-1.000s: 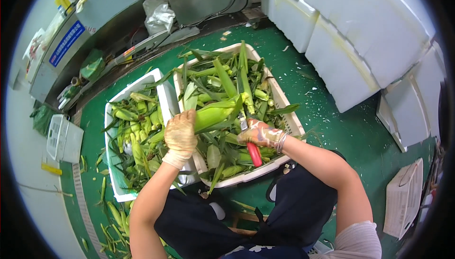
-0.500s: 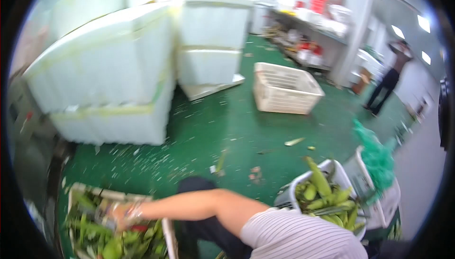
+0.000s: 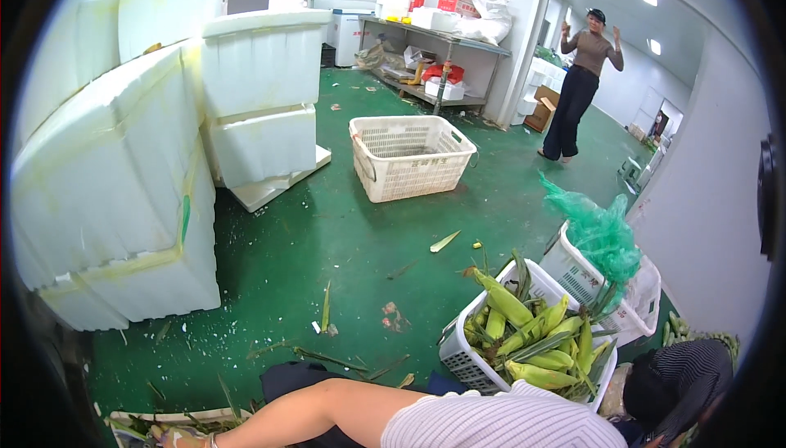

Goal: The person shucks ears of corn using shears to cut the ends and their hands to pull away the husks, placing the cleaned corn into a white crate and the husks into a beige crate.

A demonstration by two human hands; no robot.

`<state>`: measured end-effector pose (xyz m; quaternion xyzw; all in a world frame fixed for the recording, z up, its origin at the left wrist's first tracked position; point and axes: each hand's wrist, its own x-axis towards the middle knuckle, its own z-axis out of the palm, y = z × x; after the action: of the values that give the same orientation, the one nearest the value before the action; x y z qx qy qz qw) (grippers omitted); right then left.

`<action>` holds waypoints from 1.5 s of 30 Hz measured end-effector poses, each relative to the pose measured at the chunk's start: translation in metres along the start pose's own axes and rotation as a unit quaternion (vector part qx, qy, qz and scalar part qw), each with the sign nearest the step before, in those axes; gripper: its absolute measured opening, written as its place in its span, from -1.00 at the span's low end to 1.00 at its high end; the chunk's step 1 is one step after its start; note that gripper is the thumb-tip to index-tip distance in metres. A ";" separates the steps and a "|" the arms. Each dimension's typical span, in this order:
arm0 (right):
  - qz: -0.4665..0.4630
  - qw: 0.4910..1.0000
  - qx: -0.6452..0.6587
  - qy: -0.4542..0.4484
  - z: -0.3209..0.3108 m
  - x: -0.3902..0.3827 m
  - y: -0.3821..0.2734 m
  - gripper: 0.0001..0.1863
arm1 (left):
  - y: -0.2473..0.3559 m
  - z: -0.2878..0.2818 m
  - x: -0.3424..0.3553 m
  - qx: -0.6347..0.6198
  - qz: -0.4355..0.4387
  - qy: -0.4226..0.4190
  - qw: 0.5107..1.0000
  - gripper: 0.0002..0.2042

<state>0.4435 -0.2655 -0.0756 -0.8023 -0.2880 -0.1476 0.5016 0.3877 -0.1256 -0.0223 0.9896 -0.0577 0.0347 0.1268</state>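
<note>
My right arm, in a short striped pale sleeve, stretches across the lower edge to the far left. At its end my right hand (image 3: pixel 178 437), in a pale, thin glove, is at a low white crate (image 3: pixel 168 418) with green corn husk leaves in it. The picture's edge cuts off the hand's lower part, so its fingers and anything in them are hidden. My left hand is out of view. Right of my dark-trousered knee (image 3: pixel 286 378), a white basket (image 3: pixel 468 364) is heaped with green-husked corn cobs (image 3: pixel 532 337).
An empty white crate (image 3: pixel 409 176) stands mid-floor. Foam boxes (image 3: pixel 115 202) stack at left. A green net bag (image 3: pixel 602 239) lies over a basket behind the corn. One co-worker (image 3: pixel 684 386) bends over at lower right; another person (image 3: pixel 585 79) stands farther back, hands raised. Husk scraps litter the green floor.
The view has swung right and up, so the crate at my right hand has dropped almost out of the lower edge. The standing person's hands have moved from head to sides.
</note>
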 end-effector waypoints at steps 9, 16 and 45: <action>-0.437 0.888 -0.114 -0.086 0.091 -0.097 0.000 -0.75 | -0.014 0.010 -0.004 -0.432 -0.154 0.122 0.880 -0.52; -0.239 0.965 0.083 -0.064 0.059 -0.074 -0.054 -0.67 | -0.149 0.002 -0.079 -0.589 -0.278 0.344 0.676 -0.52; 0.266 0.790 0.405 -0.376 -0.010 -0.015 -0.093 -0.53 | -0.043 -0.017 -0.123 -0.859 -0.205 0.337 0.326 -0.45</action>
<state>0.3750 -0.2487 -0.0119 -0.5625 -0.2626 0.4354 0.6519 0.2705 -0.0672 -0.0265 0.2140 0.1970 0.2691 0.9181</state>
